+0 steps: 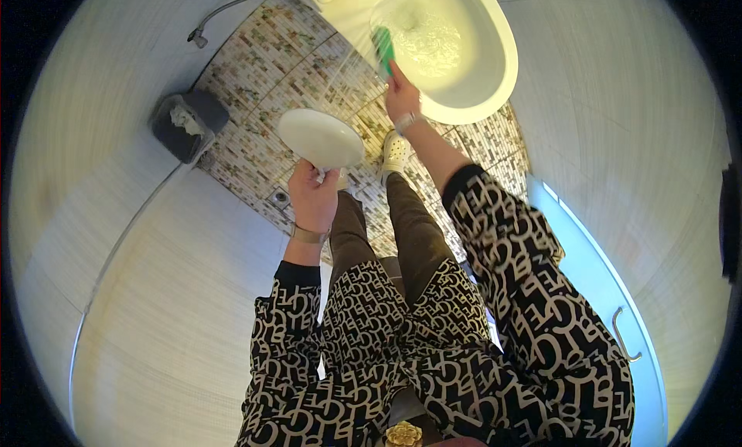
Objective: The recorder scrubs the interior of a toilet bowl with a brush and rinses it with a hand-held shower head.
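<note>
My left hand (313, 198) is closed on the lower edge of a smooth white plate-like disc (321, 138), held above the tiled floor. I cannot make out exactly what the disc is. Farther up, my right hand (402, 95) grips a green brush (384, 49), whose darker side faces left and is blurred. The brush is over the left rim of a white oval bowl-shaped basin (491, 84). Rippling water (433, 45) lies in that basin. Pale streaks, perhaps splashing water, run down between the basin and the disc.
A dark bin (178, 142) with a bag and crumpled white paper stands at the left wall. Above it hangs a hose with a metal nozzle (199, 40). Patterned tiles (294, 41) cover the floor, with a small drain (280, 197). A light-blue door (595, 269) is at right.
</note>
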### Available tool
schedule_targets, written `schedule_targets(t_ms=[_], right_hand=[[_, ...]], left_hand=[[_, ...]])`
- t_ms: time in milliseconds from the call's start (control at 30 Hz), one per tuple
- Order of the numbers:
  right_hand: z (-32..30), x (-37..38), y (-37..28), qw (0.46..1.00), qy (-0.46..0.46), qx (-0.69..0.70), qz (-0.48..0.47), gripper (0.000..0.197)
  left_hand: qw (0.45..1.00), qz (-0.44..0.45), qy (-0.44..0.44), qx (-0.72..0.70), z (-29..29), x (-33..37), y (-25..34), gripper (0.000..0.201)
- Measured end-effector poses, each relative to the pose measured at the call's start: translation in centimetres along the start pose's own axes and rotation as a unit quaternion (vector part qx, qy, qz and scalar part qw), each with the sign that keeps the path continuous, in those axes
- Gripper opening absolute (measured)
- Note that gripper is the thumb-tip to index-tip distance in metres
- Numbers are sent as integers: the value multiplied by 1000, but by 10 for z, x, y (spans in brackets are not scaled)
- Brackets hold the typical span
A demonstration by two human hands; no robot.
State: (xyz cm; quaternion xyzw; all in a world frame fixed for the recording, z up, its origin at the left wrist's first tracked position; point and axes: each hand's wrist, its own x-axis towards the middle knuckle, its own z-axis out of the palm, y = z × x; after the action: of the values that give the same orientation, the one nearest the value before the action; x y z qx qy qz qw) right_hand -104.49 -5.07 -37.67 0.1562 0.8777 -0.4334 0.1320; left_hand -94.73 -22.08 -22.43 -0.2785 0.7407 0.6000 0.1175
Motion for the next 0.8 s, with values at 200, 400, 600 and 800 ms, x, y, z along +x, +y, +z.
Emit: schedule_targets(t_ms=[200, 400, 600, 800], right_hand=[[-35, -16, 28, 987, -36, -133, -87, 53], [-12, 76, -1, 943, -107, -306, -76, 35], [-88, -35, 121, 969, 11, -244, 37, 61], [-138, -60, 163, 959, 85, -251, 103, 50]], left_hand=[[1000, 10, -11, -25, 10, 1, -5, 20], [996, 27, -27, -82, 38, -3, 0, 20], [998, 39, -32, 29, 29, -18, 3, 18], [994, 76, -54, 64, 39, -26, 1, 18]])
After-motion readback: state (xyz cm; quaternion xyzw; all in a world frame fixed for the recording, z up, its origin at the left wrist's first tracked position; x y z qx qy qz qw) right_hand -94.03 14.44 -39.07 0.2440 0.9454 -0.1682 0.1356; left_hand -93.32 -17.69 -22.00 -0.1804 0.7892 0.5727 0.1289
